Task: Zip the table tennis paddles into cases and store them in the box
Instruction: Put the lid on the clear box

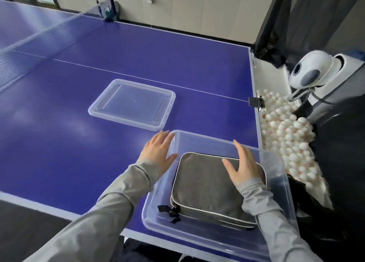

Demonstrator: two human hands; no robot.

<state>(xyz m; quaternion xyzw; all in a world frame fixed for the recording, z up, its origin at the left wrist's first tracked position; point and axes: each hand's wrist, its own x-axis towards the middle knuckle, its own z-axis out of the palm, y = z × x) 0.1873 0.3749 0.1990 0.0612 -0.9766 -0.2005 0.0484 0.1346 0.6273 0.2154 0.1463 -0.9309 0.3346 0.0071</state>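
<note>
A grey paddle case (207,190) with white piping and a black zip pull lies flat inside the clear plastic box (276,163) at the near right corner of the table. Its zip looks closed. My left hand (158,151) is spread with straight fingers over the box's far left corner, at the rim. With straight fingers too, my right hand (243,167) hovers over or rests on the case's far right part. No paddle is visible outside the case.
The box's clear lid (132,104) lies flat on the blue table (79,143), left of and beyond the box. The net (39,36) crosses at far left. Beside the table's right edge are a tray of several white balls (288,139) and a white ball machine (314,70).
</note>
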